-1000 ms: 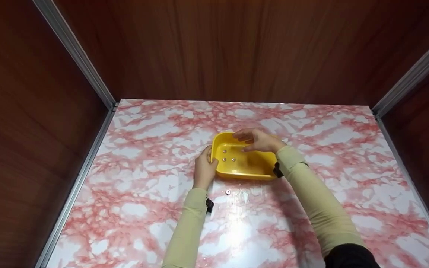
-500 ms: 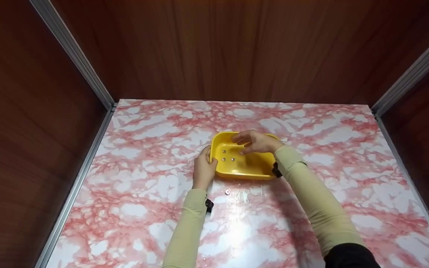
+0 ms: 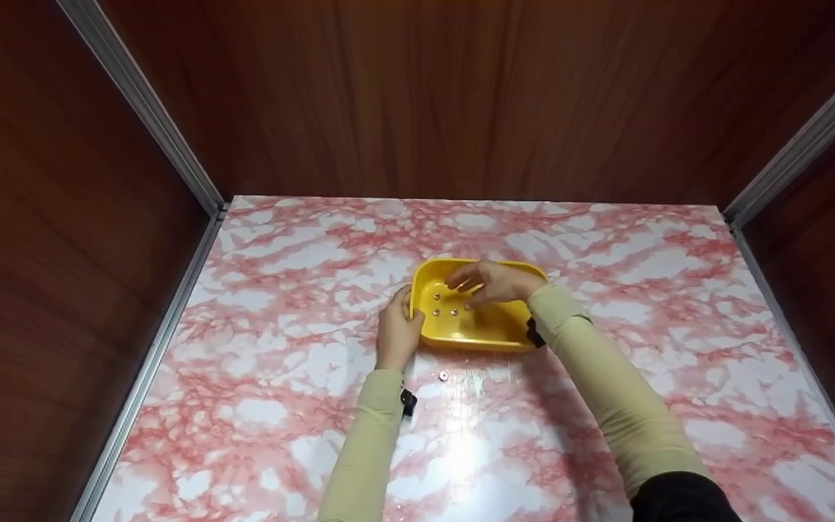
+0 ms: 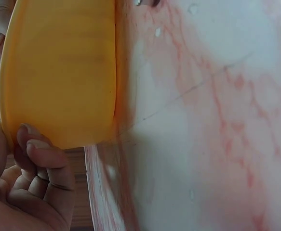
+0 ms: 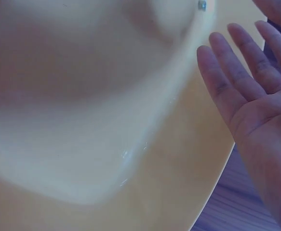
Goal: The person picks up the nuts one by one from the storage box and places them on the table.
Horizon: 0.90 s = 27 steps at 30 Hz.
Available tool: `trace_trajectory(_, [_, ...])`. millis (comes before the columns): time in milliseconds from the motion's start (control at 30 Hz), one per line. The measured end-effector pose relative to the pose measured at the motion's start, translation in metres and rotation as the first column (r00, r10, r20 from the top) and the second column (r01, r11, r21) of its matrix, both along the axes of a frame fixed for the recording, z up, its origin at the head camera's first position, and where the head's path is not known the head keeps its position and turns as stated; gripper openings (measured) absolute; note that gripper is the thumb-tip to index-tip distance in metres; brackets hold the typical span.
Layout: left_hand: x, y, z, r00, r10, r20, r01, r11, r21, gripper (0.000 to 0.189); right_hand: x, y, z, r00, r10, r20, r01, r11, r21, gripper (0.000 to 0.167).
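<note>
So from the head cam, a yellow tray (image 3: 475, 344) was sitting on the pink-and-white marbled table (image 3: 280, 326), and the left hand (image 3: 397, 333) had a proper grip on its left end, thumb on the inner side of the rim. Three little metal pieces (image 3: 436, 312) lay on the tray floor toward that same end, and one small round piece (image 3: 443, 376) was out on the table, just in front of the tray. The right hand (image 3: 493, 283) was over the inside of the tray, fingers apart, slightly bent and pretty relaxed, near the metal bits. Left wrist cam: those fingers were curled around the tray's edge near a corner, with the outer wall filling the upper left. Right wrist cam: the fingers were nearly straight and released, beside the tray's wall, though I honestly couldn't tell if they touched it. One shiny metal bit showed near the top.
</note>
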<state>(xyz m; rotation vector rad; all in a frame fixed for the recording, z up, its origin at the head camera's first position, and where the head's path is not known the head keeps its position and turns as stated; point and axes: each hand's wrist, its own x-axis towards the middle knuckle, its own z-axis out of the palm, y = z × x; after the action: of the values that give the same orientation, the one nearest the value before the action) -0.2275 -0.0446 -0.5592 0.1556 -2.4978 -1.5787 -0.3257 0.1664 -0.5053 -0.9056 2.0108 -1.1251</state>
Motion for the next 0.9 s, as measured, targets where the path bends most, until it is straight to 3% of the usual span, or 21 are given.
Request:
trace_trajectory(433, [0.000, -0.001, 0.001, 1.000, -0.003, 0.002, 0.003, 1.000, 0.007, 0.055, -0.003, -0.011, -0.002, 0.996, 0.082, 0.031, -0.085, 0.990, 0.110, 0.047])
trace_trajectory(900, [0.001, -0.001, 0.001, 1.000, -0.011, -0.016, 0.011, 1.000, 0.012, 0.055, -0.006, -0.016, -0.005, 0.996, 0.078, 0.032, -0.082, 0.982, 0.170, 0.045])
